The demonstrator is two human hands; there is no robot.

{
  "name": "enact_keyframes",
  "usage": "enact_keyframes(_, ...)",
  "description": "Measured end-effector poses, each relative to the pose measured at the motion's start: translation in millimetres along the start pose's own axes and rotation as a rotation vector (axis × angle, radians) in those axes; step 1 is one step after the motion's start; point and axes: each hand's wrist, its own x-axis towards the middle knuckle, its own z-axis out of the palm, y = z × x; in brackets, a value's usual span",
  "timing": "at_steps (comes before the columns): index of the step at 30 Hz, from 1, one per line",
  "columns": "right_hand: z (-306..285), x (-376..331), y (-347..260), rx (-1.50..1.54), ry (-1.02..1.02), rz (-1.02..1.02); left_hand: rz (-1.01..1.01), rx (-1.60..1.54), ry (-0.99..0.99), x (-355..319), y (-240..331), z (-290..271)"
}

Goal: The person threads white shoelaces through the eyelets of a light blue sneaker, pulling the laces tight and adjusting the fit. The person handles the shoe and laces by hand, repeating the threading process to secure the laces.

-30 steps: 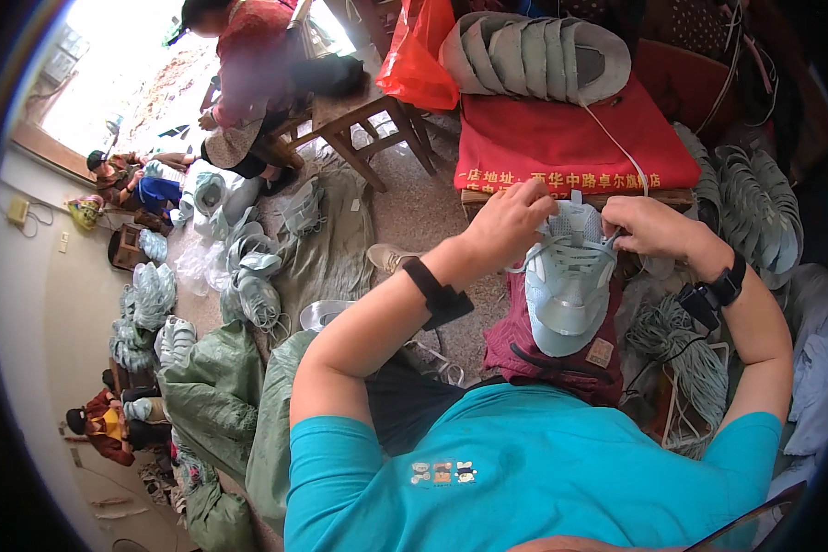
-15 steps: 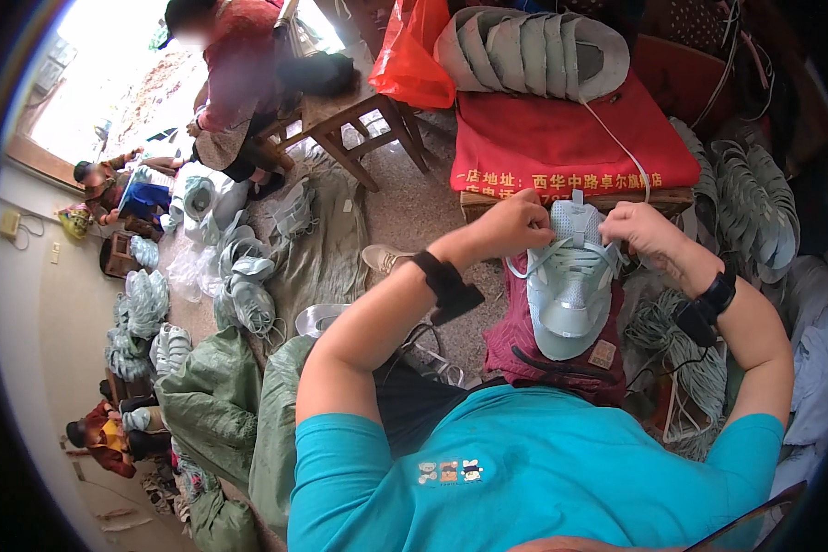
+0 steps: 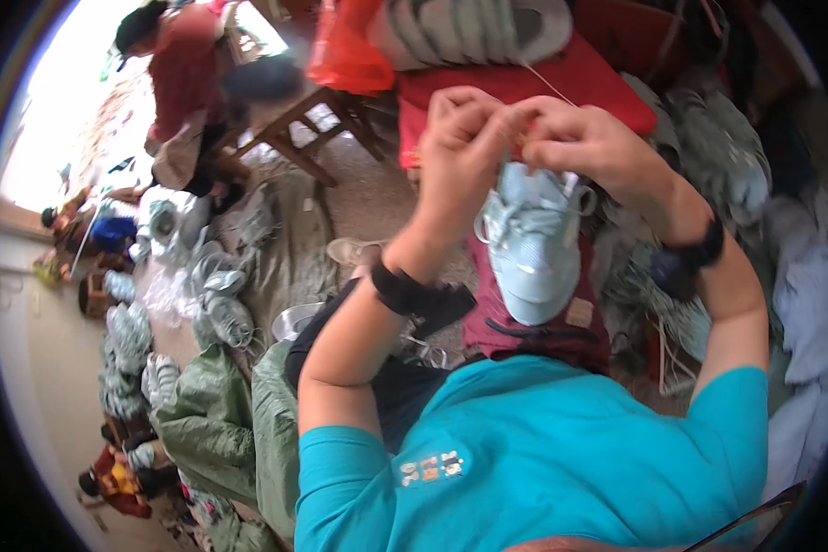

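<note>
A pale grey-blue sneaker [image 3: 532, 262] sits toe toward me on maroon cloth [image 3: 488, 317] over my lap. Its light shoelace [image 3: 535, 204] crosses the tongue, with slack loops at both sides. Above the shoe's opening, my left hand [image 3: 462, 138] is closed in a pinch, its fingertips against those of my right hand [image 3: 587, 147]. The right hand's fingers are curled and pinched too. Lace runs up from the shoe beneath the fingers, but the ends between the fingertips are hidden and blurred.
Nested shoe pieces [image 3: 469, 32] lie on a red cloth [image 3: 607, 92] ahead. Bundled laces [image 3: 681, 322] hang at right beside stacked shoe parts [image 3: 722, 156]. Green sacks [image 3: 207, 405] and piled shoes [image 3: 225, 304] lie at left. A person [image 3: 184, 83] sits near a wooden stool [image 3: 294, 138].
Both hands have risen from the sides of the shoe's tongue and come together above its opening. My view has shifted, so the shoe appears farther left and higher.
</note>
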Motion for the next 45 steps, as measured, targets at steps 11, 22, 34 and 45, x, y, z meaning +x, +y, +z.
enact_keyframes(11, 14.1, -12.1, 11.1, 0.283, -0.078, 0.282, -0.346, -0.003, -0.794, -4.5, -46.2, -9.1)
enact_keyframes(22, 4.9, -19.5, 49.4, 0.621, 0.362, 0.271, -0.692, -1.067, 0.074, -19.4, -85.2, -11.8)
enact_keyframes(34, -13.0, -85.9, 107.1, -0.333, 0.449, 0.239, -0.637, -0.277, 0.034, -50.2, -89.0, -49.3)
enact_keyframes(45, 1.9, -85.1, 91.2, -0.745, 0.259, 0.29, -0.601, -0.036, 0.006, -67.1, -80.8, -34.7)
